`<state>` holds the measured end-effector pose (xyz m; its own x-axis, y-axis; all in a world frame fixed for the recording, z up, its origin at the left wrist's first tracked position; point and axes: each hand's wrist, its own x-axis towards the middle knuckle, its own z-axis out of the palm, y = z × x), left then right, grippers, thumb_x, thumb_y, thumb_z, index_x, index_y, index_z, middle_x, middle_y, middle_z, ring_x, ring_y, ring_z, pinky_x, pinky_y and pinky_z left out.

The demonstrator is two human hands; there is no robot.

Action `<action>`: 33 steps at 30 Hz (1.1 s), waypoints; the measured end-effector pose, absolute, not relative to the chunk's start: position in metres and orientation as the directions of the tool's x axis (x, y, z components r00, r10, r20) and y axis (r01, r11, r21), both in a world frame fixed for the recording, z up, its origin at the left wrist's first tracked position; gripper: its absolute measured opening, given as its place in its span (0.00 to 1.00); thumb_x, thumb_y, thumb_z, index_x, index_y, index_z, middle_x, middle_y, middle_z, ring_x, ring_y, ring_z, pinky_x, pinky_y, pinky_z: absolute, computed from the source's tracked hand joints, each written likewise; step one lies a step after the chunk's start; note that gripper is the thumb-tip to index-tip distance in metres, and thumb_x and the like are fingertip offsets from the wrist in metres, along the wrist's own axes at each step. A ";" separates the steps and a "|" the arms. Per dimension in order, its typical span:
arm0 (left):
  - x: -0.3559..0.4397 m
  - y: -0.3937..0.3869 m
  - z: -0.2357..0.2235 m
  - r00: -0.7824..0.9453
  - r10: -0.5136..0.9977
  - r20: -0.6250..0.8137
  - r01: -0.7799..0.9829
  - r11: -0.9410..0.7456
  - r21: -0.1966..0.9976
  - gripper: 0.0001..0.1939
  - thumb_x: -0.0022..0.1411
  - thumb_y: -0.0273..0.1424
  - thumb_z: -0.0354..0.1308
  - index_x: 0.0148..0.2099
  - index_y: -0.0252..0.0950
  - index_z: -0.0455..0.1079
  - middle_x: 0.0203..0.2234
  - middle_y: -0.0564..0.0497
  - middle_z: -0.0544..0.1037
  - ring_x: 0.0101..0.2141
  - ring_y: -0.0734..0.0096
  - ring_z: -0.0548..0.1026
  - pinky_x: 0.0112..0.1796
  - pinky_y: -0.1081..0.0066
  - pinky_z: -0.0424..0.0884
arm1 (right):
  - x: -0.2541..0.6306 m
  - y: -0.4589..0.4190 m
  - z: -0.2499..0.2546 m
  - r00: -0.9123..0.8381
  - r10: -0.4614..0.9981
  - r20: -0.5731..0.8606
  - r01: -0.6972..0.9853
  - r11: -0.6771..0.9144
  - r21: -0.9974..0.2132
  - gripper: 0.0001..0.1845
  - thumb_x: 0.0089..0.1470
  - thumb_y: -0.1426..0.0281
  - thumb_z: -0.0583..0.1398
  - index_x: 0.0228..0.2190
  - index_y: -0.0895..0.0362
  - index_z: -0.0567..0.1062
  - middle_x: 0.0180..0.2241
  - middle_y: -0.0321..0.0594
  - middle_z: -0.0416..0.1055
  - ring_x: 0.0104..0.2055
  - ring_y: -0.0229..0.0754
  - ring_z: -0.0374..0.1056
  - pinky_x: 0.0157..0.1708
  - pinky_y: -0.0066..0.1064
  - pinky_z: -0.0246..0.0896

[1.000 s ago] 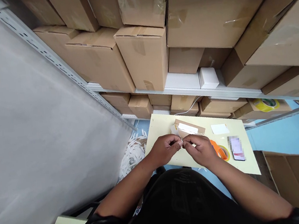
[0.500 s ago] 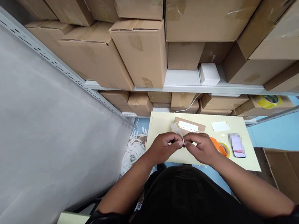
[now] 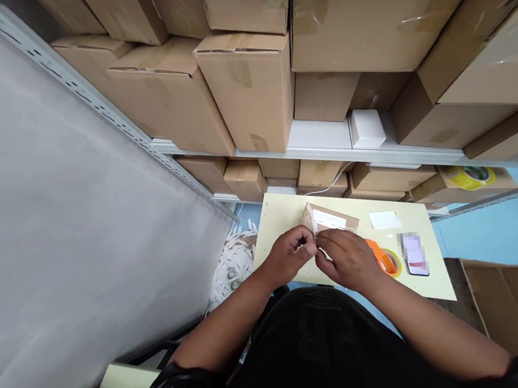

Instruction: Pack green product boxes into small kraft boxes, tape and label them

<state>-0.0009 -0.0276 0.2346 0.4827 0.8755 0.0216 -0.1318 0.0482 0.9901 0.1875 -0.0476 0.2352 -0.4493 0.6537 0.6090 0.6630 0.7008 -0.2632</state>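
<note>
Over the near edge of the cream table (image 3: 283, 207), my two hands meet at a thin white paper slip (image 3: 311, 219), seen almost edge-on. My left hand (image 3: 292, 253) has thumb and forefinger closed on its lower left side. Closed against the slip's right side is my right hand (image 3: 346, 256), its fingers partly covering it. Just beyond them lies a flat brown cardboard box (image 3: 347, 218) with a white label (image 3: 329, 218) on top. Close to my right hand is an orange tape dispenser (image 3: 379, 255) with a yellow tape roll (image 3: 392, 261).
A phone (image 3: 415, 254) and a white card (image 3: 384, 219) lie on the table's right side. Shelves (image 3: 317, 135) packed with cardboard boxes stand in front. White paper scraps (image 3: 229, 265) cover the floor at left, beside a grey wall (image 3: 83, 237). An open carton (image 3: 516, 309) is at right.
The slip has turned from showing its face to nearly edge-on. My right hand has rolled over, its back now more upward, fingers drawn together. The view has shifted slightly.
</note>
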 end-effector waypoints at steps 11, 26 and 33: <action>0.001 -0.024 0.222 0.378 0.922 -0.083 -0.198 0.168 0.966 0.24 0.60 0.44 0.65 0.25 0.37 0.57 0.21 0.59 0.60 0.26 0.77 0.57 0.30 0.73 0.56 | 0.185 -0.056 0.232 -0.570 0.563 0.599 0.600 0.783 -0.164 0.19 0.57 0.74 0.63 0.51 0.58 0.77 0.51 0.52 0.77 0.57 0.54 0.72 0.55 0.46 0.71; -0.017 -0.031 0.219 0.317 0.941 -0.117 -0.536 0.280 0.797 0.19 0.50 0.45 0.67 0.28 0.32 0.74 0.20 0.45 0.77 0.31 0.54 0.80 0.36 0.58 0.74 | 0.212 -0.038 0.222 0.085 0.995 0.059 0.147 0.046 -0.988 0.22 0.60 0.56 0.64 0.52 0.53 0.75 0.49 0.49 0.77 0.49 0.51 0.74 0.47 0.45 0.73; -0.025 -0.037 0.212 0.354 0.927 -0.126 -0.445 0.286 0.849 0.23 0.52 0.49 0.68 0.32 0.31 0.77 0.22 0.44 0.79 0.31 0.55 0.80 0.34 0.60 0.75 | 0.200 -0.042 0.240 0.071 0.987 -0.144 -0.188 -0.128 -0.974 0.15 0.53 0.55 0.69 0.34 0.53 0.79 0.33 0.38 0.79 0.33 0.43 0.72 0.35 0.34 0.69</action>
